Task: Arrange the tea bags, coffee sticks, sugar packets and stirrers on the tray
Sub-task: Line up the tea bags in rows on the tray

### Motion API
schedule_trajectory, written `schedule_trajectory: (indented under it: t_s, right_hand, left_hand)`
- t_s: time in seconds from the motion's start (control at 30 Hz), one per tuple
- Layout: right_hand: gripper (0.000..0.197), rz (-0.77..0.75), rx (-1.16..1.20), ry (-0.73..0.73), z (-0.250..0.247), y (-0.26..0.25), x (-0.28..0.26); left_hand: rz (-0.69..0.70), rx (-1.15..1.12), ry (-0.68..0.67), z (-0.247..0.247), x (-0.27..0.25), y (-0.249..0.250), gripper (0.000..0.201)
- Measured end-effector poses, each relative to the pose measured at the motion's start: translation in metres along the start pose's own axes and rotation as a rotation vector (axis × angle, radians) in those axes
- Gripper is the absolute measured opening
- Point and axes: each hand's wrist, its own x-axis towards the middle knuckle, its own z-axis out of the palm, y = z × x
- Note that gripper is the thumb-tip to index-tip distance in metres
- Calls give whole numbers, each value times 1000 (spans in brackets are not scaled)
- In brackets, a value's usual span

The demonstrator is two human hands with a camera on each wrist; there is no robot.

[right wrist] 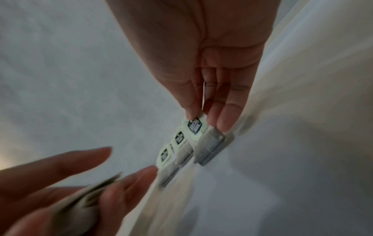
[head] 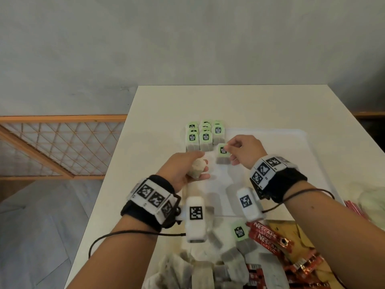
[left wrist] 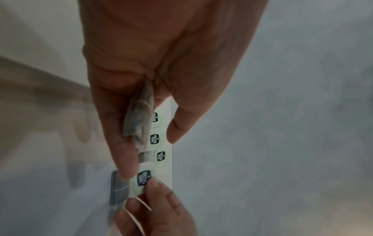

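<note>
Several tea bags (head: 205, 135) with green tags lie in neat rows at the far left corner of the white tray (head: 281, 142). My right hand (head: 228, 152) pinches one more tea bag (head: 222, 153) by its tag (right wrist: 194, 126), just right of and nearer than the rows, low over the tray floor. My left hand (head: 205, 170) grips a small bunch of tea bags (head: 196, 168) beside it, seen edge-on in the left wrist view as a grey bunch (left wrist: 139, 118). Loose tea bags (head: 229, 263), red coffee sticks (head: 268, 236) and brown sugar packets (head: 291, 230) lie heaped at the near edge.
The tray sits on a white table (head: 166, 105) whose left edge drops to the floor. A wooden lattice railing (head: 52, 142) stands to the left. More red sticks (head: 354, 207) and a crumpled white bag (head: 373, 201) lie at the right.
</note>
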Motion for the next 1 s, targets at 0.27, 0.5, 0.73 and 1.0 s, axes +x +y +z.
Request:
schedule_trajectory:
  t_s: [0.27, 0.5, 0.73, 1.0]
  right_hand:
    - [9, -58, -3, 104, 5, -7, 36]
    - [27, -32, -18, 138, 5, -6, 42]
    - [13, -37, 241, -52, 6, -14, -20]
    - [17, -154, 355, -150, 3, -10, -56]
  left_hand:
    - [-23, -210, -73, -20, 17, 8, 26]
    - [115, -135, -95, -15, 18, 4, 42]
    - [253, 32, -114, 3, 4, -5, 51]
    - [395, 259, -195, 17, -21, -11, 61]
